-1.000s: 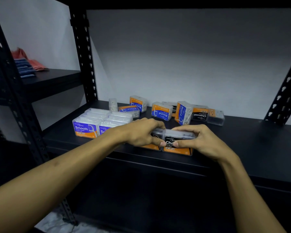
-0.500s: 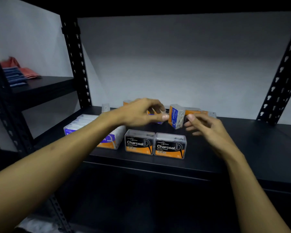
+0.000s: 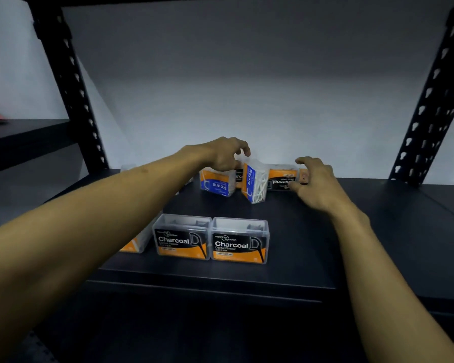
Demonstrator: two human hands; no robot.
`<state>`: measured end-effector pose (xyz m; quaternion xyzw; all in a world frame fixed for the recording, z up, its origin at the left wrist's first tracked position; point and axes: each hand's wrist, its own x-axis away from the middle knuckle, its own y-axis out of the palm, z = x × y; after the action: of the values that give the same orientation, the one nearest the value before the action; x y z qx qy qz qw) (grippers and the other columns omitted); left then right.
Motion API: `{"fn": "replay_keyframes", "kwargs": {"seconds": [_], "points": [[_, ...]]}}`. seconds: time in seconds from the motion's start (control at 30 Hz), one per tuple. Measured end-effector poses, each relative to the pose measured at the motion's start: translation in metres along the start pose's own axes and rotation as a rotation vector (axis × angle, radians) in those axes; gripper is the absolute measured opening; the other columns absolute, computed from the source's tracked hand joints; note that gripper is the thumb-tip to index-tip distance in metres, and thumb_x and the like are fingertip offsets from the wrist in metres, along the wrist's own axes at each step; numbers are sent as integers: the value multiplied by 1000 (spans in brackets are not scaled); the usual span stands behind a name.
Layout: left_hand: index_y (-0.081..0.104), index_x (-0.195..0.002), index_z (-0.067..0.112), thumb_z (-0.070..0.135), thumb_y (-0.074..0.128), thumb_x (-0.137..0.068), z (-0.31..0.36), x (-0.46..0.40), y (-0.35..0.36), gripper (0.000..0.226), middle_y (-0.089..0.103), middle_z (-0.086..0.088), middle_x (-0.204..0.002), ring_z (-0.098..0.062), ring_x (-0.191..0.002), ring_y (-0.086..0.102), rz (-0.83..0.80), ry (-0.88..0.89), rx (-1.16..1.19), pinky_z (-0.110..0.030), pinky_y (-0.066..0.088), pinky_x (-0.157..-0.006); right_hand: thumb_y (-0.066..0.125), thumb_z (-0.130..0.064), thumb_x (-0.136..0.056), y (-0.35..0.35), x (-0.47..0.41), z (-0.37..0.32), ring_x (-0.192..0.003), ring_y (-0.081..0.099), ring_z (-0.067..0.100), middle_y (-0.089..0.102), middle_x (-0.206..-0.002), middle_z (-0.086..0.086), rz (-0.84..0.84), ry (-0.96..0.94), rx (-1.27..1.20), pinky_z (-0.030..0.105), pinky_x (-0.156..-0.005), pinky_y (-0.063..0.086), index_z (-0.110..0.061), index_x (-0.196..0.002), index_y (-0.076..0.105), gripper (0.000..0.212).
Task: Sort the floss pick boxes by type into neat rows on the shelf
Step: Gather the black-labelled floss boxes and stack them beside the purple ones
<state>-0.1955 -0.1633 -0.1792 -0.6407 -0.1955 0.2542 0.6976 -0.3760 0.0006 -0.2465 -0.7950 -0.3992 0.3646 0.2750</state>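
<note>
nearest the shelf edge, two charcoal boxes stand side by side, touching, labels forward, a tidy start to a row. just left of them another box peeks out from behind the left forearm, its label hidden.

further back sits the unsorted cluster. a round box lies with its print upside down; beside it to the right a second round box stands on end, tilted, its long axis running up and down, white picks showing through the clear side. to the right of that, a back charcoal box lies inverted with its long axis across the shelf.

the left hand hovers over the first round box and the top of the upright one, fingers loosely curled, holding nothing that i can see; whether a fingertip touches the upright box i cannot tell. the right hand is spread open, fingers relaxed, just at the right end of the back charcoal box, perhaps brushing it.

that box looks like the right hand's to take: it lies straight ahead and slightly left of the fingers, and would want a half turn before joining the front pair.
</note>
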Motion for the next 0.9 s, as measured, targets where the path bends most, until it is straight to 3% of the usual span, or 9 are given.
{"fn": "replay_keyframes", "kwargs": {"seconds": [0.13, 0.23, 0.43, 0.6, 0.77, 0.9], "points": [[48, -140, 24, 18, 68, -91, -2, -19, 2, 54, 54, -7, -140, -25, -124, 54, -94, 4, 3, -39, 45, -104, 65, -18, -93, 15, -16, -3, -148, 21, 29, 32, -159, 10, -69, -116, 211, 43, -118, 24, -15, -155, 28, 72], [46, -142, 22, 16, 70, -88, -1, -29, 12, 60, 59, -9, -131, -25, -111, 58, -101, 22, -52, -34, 45, -94, 66, -21, -93, 28, -27, -2, -148, 22, 29, 31, -160, 9, -144, -164, 291, 43, -119, 23, -19, -157, 23, 77], [53, -137, 23, 5, 71, -83, 3, -32, 13, 60, 60, -9, -127, -24, -106, 58, -28, 77, -48, -34, 47, -89, 68, -22, -90, 37, -39, 5, -126, 34, 31, 41, -138, 11, -7, -222, 448, 41, -102, 34, -15, -142, 46, 57], [53, -136, 26, 16, 79, -81, -3, -24, -8, 61, 63, -7, -120, -25, -104, 62, 118, 83, 62, -33, 47, -88, 75, -22, -85, 32, -39, 6, -119, 39, 29, 44, -127, 9, 30, -161, 320, 38, -95, 32, -15, -128, 51, 50], [36, -148, 24, 20, 81, -81, -8, 4, -36, 81, 61, -5, -119, -24, -100, 61, 269, 35, 192, -29, 45, -86, 76, -16, -84, 17, -24, 7, -105, 45, 28, 43, -107, 0, 150, -80, 5, 38, -88, 38, -16, -113, 47, 41], [54, -135, 17, 23, 82, -79, -9, 33, -61, 63, 62, -1, -114, -24, -104, 63, 362, 25, 219, -29, 47, -84, 79, -17, -83, 3, -7, 0, -95, 53, 27, 54, -107, 7, 228, -13, -252, 32, -74, 38, -17, -107, 44, 42]]}}
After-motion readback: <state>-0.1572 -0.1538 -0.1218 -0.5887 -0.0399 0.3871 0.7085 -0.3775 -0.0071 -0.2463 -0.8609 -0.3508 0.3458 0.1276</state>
